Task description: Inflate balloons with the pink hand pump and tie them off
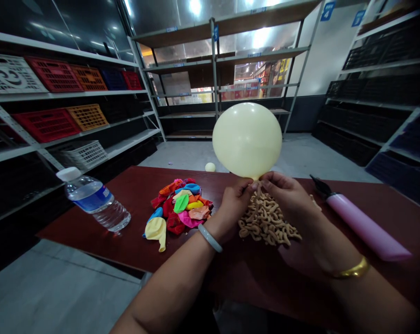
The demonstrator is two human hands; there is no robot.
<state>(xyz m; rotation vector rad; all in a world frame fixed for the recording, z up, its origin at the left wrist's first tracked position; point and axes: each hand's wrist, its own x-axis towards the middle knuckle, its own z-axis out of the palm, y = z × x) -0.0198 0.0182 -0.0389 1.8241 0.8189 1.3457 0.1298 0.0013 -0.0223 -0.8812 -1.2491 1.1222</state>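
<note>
A pale yellow balloon [247,139], blown up round, stands upright above the table with its neck pointing down. My left hand [235,204] pinches the neck from the left, fingers closed. From the right, my right hand [288,197] grips the same neck between thumb and fingers. Whether the neck is knotted is hidden by the fingers. Beneath and behind my hands lies a heap of small, curved, tan pieces [267,222]. Left of my left hand is a pile of limp balloons [182,204] in many colours, a pale yellow one [155,229] at its front.
A water bottle [95,199] with a white cap stands on the left of the dark red table [133,253]. A pink balloon pump [366,225] with a black nozzle lies at the right. Another pale balloon [210,167] shows beyond the far edge. Shelves with crates [53,74] line the room.
</note>
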